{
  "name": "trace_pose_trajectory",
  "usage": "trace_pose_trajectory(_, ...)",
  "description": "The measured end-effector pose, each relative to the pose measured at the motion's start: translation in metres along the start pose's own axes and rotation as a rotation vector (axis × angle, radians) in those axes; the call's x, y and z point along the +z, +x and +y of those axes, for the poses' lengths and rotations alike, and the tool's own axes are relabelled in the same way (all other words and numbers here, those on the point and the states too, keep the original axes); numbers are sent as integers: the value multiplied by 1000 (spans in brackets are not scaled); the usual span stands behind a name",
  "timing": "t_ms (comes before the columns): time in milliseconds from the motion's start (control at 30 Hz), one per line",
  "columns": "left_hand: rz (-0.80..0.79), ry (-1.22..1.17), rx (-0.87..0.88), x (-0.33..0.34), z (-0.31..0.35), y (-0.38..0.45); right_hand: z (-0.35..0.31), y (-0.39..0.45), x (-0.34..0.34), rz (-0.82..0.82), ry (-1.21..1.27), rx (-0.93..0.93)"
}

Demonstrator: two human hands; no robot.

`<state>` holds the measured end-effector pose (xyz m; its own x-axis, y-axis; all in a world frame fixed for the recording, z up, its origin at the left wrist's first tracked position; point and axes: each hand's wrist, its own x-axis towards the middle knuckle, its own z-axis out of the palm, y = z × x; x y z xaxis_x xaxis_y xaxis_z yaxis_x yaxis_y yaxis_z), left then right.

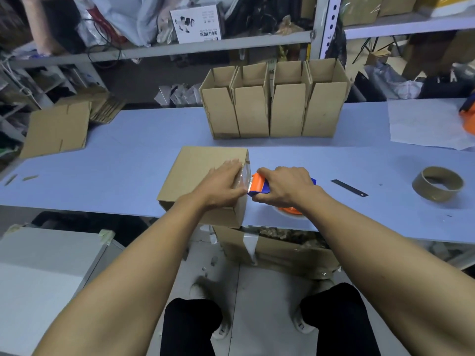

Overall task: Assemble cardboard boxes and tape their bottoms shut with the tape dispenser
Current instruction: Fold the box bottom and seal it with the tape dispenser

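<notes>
We have one box (pixel 203 181) lying bottom-up at the near edge of the worktop (pixel 123 160), with its right end jutting slightly past that edge. Our left hand (pixel 223 185) lies flat and spread on the box's upper face, fingers pressing down a strip of clear tape (pixel 244 176) where it reaches the right-hand edge. Our right hand (pixel 285 186) is wrapped around the orange and blue tape dispenser (pixel 259 186), fingers closed on its handle, holding its head just against that same edge of the box; the roll shows as an orange disc below the hand. We judge that the strip across this bottom is laid and that the cut, or the fold-down over the side, is the step in hand; we cannot see whether the tape is already severed. At the back of the worktop four finished boxes (pixel 272 104) stand upright in a row, touching one another, top flaps open. On the left a stack of flat blanks (pixel 56 129) lies partly over the worktop's end, so more boxes seem left to fold and tape. To the right lie an empty cardboard tape core (pixel 437 183), a dark ruler-like strip (pixel 349 188) and a sheet of white paper (pixel 426 124), all well apart from the box.
</notes>
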<state>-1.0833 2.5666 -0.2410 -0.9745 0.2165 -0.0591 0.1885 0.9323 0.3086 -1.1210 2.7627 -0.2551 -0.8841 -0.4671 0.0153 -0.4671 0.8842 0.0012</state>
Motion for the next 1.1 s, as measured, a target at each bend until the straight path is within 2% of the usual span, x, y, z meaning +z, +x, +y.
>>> trace_pose_trajectory(67,-44,15,-15,5,-5,-2,-1,1,0,-2,-14,2)
trace_pose_trajectory(433,-61,-25,-4,3,-7,-6,12,-11,-1,-14,9,-5)
trace_pose_trajectory(700,-30,-32,-23,-3,-3,0,-24,12,-6,-101,-114,-5)
trace_pose_trajectory(867,125,66,-191,3,1,24,-28,18,-7,-92,-110,-27)
trace_pose_trajectory(1100,-16,117,-375,25,10,32,-32,24,-9,-122,-109,-34)
